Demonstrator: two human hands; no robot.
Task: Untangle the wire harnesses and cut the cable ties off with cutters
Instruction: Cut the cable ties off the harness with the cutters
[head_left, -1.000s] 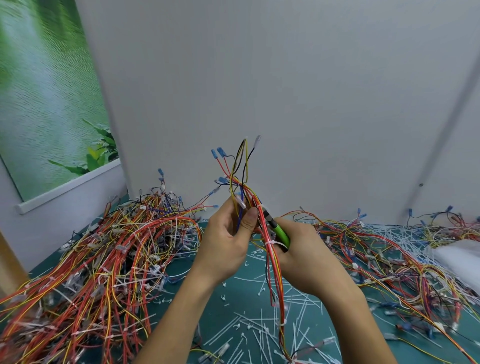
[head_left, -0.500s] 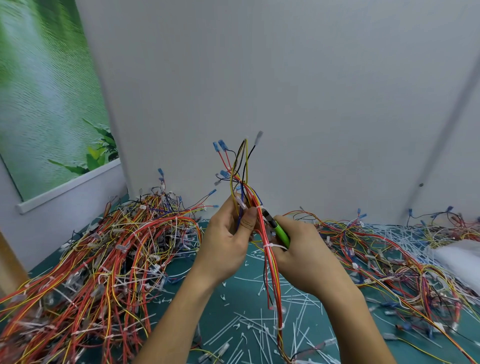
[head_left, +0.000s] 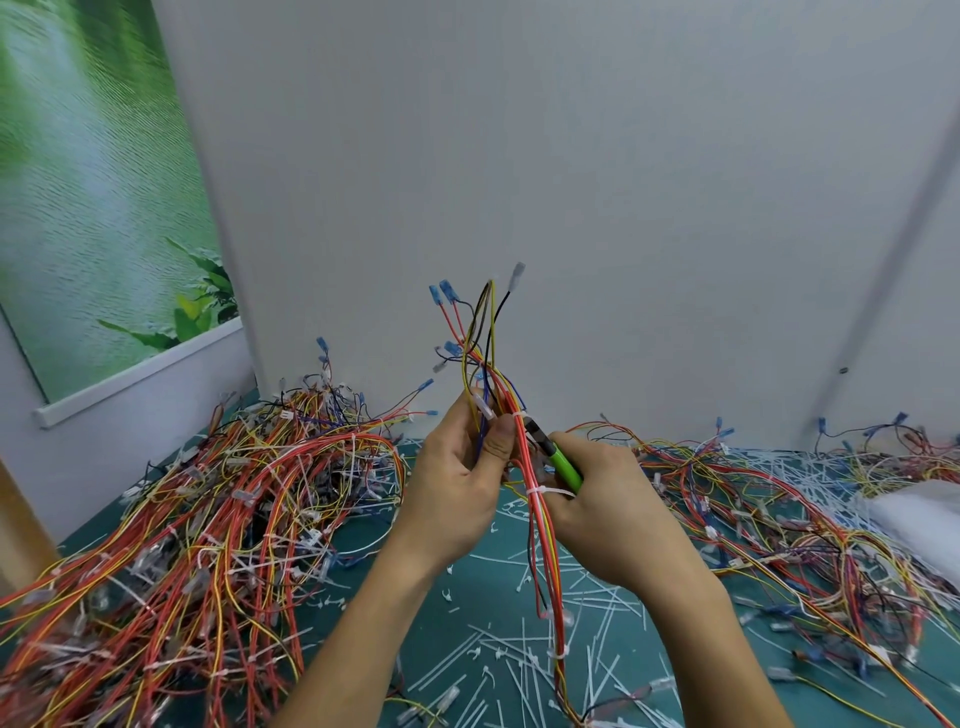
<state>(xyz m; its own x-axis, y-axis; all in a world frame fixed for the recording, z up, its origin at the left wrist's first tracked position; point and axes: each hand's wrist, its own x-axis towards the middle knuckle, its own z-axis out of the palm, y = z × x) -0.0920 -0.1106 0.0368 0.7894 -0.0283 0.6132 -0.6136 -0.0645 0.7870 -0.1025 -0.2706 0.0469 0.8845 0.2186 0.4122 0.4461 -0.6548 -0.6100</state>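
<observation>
My left hand grips a wire harness of red, yellow and black wires and holds it upright over the table. Its blue terminals stick up above my fingers. My right hand holds green-handled cutters. Their dark jaws sit at a white cable tie just beside my left thumb. A second white cable tie wraps the harness lower down, against my right fingers. The harness hangs down between my forearms to the table.
A big tangled pile of harnesses lies on the left. More harnesses spread over the right. Several cut white ties litter the green mat. A white bag lies at the right edge. A white wall stands close behind.
Both hands have lifted the harness slightly, so its terminals stand a little higher. The cutter jaws have closed in on the upper cable tie.
</observation>
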